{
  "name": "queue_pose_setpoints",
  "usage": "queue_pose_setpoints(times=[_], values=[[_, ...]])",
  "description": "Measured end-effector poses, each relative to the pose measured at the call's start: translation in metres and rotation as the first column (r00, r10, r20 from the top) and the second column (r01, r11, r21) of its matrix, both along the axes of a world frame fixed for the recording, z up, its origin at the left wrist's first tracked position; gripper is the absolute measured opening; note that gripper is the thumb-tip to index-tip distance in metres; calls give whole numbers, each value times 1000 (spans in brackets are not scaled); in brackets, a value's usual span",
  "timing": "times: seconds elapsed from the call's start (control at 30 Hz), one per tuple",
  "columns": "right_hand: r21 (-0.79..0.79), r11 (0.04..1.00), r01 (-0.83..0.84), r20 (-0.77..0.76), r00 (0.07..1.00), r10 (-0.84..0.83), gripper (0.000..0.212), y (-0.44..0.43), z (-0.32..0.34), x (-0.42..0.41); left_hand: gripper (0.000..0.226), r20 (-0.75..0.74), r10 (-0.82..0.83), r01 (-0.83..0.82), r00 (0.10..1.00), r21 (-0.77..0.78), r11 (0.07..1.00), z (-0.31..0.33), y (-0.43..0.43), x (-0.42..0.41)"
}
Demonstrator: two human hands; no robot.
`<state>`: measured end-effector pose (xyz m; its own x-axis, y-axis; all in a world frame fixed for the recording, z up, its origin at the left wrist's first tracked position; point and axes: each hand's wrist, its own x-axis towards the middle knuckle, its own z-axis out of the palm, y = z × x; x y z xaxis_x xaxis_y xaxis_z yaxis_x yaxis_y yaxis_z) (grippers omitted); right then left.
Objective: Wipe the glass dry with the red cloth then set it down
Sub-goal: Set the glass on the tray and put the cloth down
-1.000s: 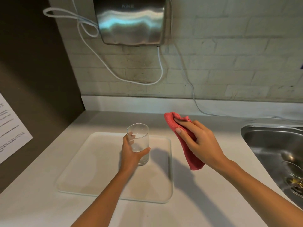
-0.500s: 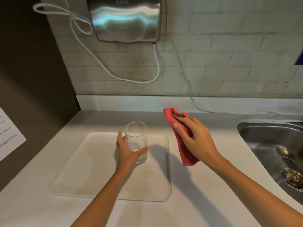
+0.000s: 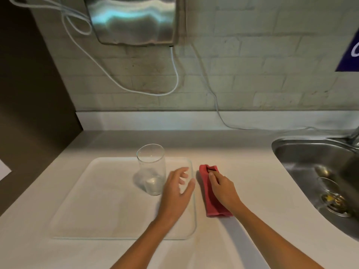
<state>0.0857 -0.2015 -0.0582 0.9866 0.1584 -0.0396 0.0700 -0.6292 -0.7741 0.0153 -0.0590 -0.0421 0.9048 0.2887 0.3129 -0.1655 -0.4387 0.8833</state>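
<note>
The clear glass [image 3: 152,169] stands upright on the white tray [image 3: 97,200], near the tray's far right part. My left hand [image 3: 176,195] hovers just right of the glass with fingers spread, not touching it. The red cloth [image 3: 210,199] lies folded on the counter right of the tray. My right hand [image 3: 223,189] rests on top of the cloth with the fingers curled onto its far end.
A steel sink [image 3: 318,177] with a drain strainer and a spoon lies at the right. A metal hand dryer [image 3: 134,18] hangs on the brick wall, with white cables [image 3: 174,74] looping down to the counter's back edge. A dark wall stands at the left.
My left hand has let go of the glass, which now stands alone on the tray. My right hand has lowered the red cloth from the air onto the counter.
</note>
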Motion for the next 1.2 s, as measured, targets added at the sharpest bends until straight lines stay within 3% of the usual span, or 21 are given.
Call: queue_pose_setpoints(times=[0.07, 0.13, 0.27, 0.47, 0.6, 0.73, 0.8, 0.9, 1.03, 1.13, 1.2], values=[[154, 988, 20, -46, 999, -13, 35, -2, 2, -2, 34, -314, -56, 32, 948, -81, 996, -5, -19, 21], [259, 965, 36, -83, 996, -14, 32, -6, 2, -2, 43, -481, -74, 40, 874, -79, 996, -10, -35, 39], [352, 934, 63, -125, 992, -19, 27, -14, -3, 4, 41, -523, -124, 72, 844, -118, 990, -15, -57, 57], [443, 889, 116, -108, 991, -76, 21, -23, -8, 19, 38, -455, -117, 49, 882, -159, 986, -28, -66, 63], [95, 995, 28, 138, 990, -41, 27, -25, -18, 28, 49, -397, -113, 102, 911, -48, 994, -32, -70, 62], [-281, 960, 6, 264, 962, 71, 28, -32, -35, 29, 39, -473, -48, 179, 880, 237, 955, -43, -79, 56], [-341, 939, 48, 362, 928, 84, 25, -35, -39, 30, 41, -480, 16, 195, 877, 387, 901, -38, -82, 56], [-355, 931, 82, 414, 907, 79, 35, -37, -38, 30, 44, -436, 92, 265, 895, 688, 676, -25, -82, 53], [-462, 887, 15, 416, 887, 201, 52, -41, -36, 24, 54, -382, 122, 297, 916, 850, 434, -30, -73, 44], [-501, 859, -109, 323, 897, 302, 78, -47, -43, 21, 54, -458, 125, 367, 880, 823, 434, -39, -72, 43], [-513, 841, -173, 244, 910, 336, 83, -50, -49, 23, 51, -435, 112, 336, 893, 813, 475, -43, -73, 43]])
